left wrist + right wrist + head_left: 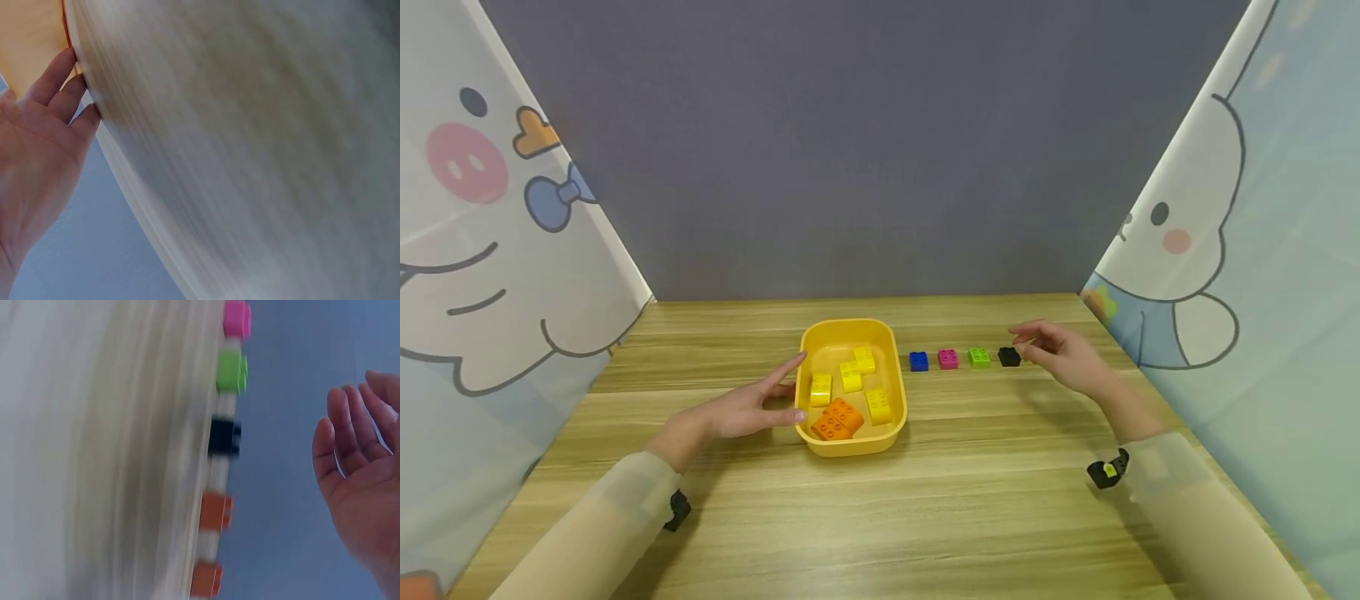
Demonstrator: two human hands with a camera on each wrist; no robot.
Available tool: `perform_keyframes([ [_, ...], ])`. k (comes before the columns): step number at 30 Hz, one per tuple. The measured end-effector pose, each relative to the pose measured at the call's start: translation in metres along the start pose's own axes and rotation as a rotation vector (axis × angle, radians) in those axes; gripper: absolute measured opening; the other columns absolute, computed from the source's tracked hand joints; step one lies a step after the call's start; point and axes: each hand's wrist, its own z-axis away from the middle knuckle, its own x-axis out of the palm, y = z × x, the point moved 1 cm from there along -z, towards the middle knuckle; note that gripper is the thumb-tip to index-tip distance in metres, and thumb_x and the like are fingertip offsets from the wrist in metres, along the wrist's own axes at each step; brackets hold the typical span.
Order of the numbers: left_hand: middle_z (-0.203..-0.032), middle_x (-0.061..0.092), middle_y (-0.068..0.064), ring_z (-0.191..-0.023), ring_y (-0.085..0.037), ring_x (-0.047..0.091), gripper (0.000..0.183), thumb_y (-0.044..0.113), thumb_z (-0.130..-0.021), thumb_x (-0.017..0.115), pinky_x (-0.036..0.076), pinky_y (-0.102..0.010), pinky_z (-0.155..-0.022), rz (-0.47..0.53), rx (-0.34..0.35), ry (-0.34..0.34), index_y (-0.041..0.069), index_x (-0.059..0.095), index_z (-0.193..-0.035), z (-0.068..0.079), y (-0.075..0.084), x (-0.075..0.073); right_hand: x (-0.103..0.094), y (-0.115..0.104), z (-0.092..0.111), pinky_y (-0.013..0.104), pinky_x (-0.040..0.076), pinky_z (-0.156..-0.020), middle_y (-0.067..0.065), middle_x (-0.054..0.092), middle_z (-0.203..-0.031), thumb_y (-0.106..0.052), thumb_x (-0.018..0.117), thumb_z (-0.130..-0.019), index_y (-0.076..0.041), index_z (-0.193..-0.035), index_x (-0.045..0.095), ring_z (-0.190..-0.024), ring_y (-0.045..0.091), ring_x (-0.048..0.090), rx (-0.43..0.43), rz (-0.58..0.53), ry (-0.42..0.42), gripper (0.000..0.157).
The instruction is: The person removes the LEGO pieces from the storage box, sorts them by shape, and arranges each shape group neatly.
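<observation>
My left hand point(737, 414) has its fingers spread against the left side of a yellow plastic bin point(852, 448), with fingertips and thumb at the rim. Inside lie several yellow toy building bricks point(864, 359) and two orange bricks point(844, 412). To the right, a row runs from a blue brick point(918, 361) through a pink brick point(948, 359) and a lime green brick point(979, 357) to a black brick point(1010, 357). My right hand point(1067, 358), loosely bent and holding nothing, hovers beside the black one. The right wrist view adds two orange bricks point(215, 511) continuing the row, hidden by that hand in the head view.
Everything stands on a wood-grain table point(880, 525). A dark grey panel point(865, 150) closes off the back. Light curtains with cartoon animals hang along the left side point(512, 292) and the right side point(1285, 250).
</observation>
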Motion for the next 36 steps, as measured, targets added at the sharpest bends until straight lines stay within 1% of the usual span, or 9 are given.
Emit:
perform_keyframes([
  [4, -0.173, 0.044, -0.023, -0.161, -0.052, 0.038, 0.104, 0.062, -0.103, 0.069, 0.024, -0.082, -0.125, 0.008, -0.004, -0.002, 0.046, -0.004, -0.176, -0.001, 0.000, 0.001, 0.024, -0.014, -0.005, 0.028, 0.061, -0.082, 0.011, 0.074, -0.109, -0.011, 0.065, -0.111, -0.001, -0.143, 0.067, -0.092, 0.011, 0.070, -0.006, -0.069, -0.066, 0.033],
  [9, -0.173, 0.043, -0.023, -0.161, -0.052, 0.038, 0.104, 0.062, -0.103, 0.069, 0.024, -0.082, -0.126, 0.012, -0.010, -0.001, 0.045, -0.004, -0.176, -0.002, 0.000, 0.001, 0.056, -0.036, -0.016, 0.027, 0.058, -0.076, 0.009, 0.074, -0.109, -0.017, 0.066, -0.112, -0.007, -0.139, 0.071, -0.089, 0.017, 0.067, -0.026, -0.047, -0.138, 0.029],
  [14, -0.173, 0.043, -0.023, -0.161, -0.052, 0.037, 0.105, 0.063, -0.103, 0.069, 0.023, -0.082, -0.126, 0.007, -0.014, -0.002, 0.045, -0.004, -0.176, -0.001, 0.001, 0.001, 0.089, -0.063, -0.030, 0.026, 0.056, -0.077, 0.008, 0.076, -0.112, -0.023, 0.068, -0.111, -0.013, -0.136, 0.074, -0.092, 0.019, 0.067, -0.088, -0.030, -0.181, 0.027],
  [20, -0.173, 0.044, -0.023, -0.161, -0.051, 0.038, 0.105, 0.062, -0.103, 0.069, 0.023, -0.082, -0.126, 0.007, -0.010, -0.001, 0.045, -0.003, -0.176, -0.001, 0.002, 0.001, 0.132, -0.091, -0.047, 0.032, 0.058, -0.079, 0.007, 0.077, -0.113, -0.020, 0.070, -0.110, -0.008, -0.136, 0.073, -0.093, 0.018, 0.066, -0.202, -0.069, -0.266, 0.029],
  [24, -0.173, 0.044, -0.023, -0.161, -0.051, 0.038, 0.105, 0.063, -0.102, 0.070, 0.023, -0.081, -0.127, 0.003, -0.012, 0.001, 0.045, -0.003, -0.176, 0.000, 0.002, 0.001, 0.157, -0.108, -0.058, 0.037, 0.061, -0.088, 0.006, 0.076, -0.118, -0.021, 0.070, -0.110, -0.011, -0.136, 0.073, -0.101, 0.015, 0.068, -0.296, -0.032, -0.351, 0.029],
  [27, -0.172, 0.045, -0.022, -0.161, -0.051, 0.038, 0.104, 0.064, -0.102, 0.069, 0.024, -0.081, -0.126, -0.003, -0.019, 0.000, 0.045, -0.002, -0.176, 0.000, 0.002, 0.000, 0.171, -0.117, -0.066, 0.038, 0.062, -0.095, 0.009, 0.075, -0.129, -0.023, 0.068, -0.111, -0.013, -0.136, 0.073, -0.109, 0.014, 0.067, -0.331, -0.007, -0.433, 0.028],
  [30, -0.172, 0.045, -0.022, -0.160, -0.051, 0.039, 0.104, 0.064, -0.102, 0.069, 0.025, -0.081, -0.126, -0.012, -0.017, -0.001, 0.045, -0.002, -0.176, 0.000, 0.001, 0.000, 0.182, -0.122, -0.075, 0.037, 0.061, -0.101, 0.006, 0.073, -0.135, -0.020, 0.066, -0.112, -0.014, -0.136, 0.074, -0.113, 0.014, 0.067, -0.346, 0.042, -0.505, 0.026],
  [33, -0.172, 0.046, -0.022, -0.160, -0.050, 0.040, 0.104, 0.063, -0.103, 0.069, 0.025, -0.081, -0.126, -0.014, -0.010, 0.002, 0.044, -0.002, -0.176, 0.001, 0.001, 0.000, 0.191, -0.122, -0.082, 0.040, 0.059, -0.106, 0.001, 0.074, -0.134, -0.013, 0.066, -0.111, -0.015, -0.135, 0.076, -0.114, 0.014, 0.068, -0.356, 0.098, -0.544, 0.026],
  [36, -0.172, 0.045, -0.023, -0.160, -0.051, 0.040, 0.104, 0.063, -0.103, 0.069, 0.026, -0.081, -0.126, -0.015, -0.006, 0.002, 0.043, -0.002, -0.177, 0.002, 0.001, -0.001, 0.198, -0.122, -0.085, 0.042, 0.058, -0.110, -0.005, 0.075, -0.134, -0.012, 0.068, -0.109, -0.020, -0.133, 0.078, -0.117, 0.015, 0.069, -0.347, 0.156, -0.544, 0.027],
])
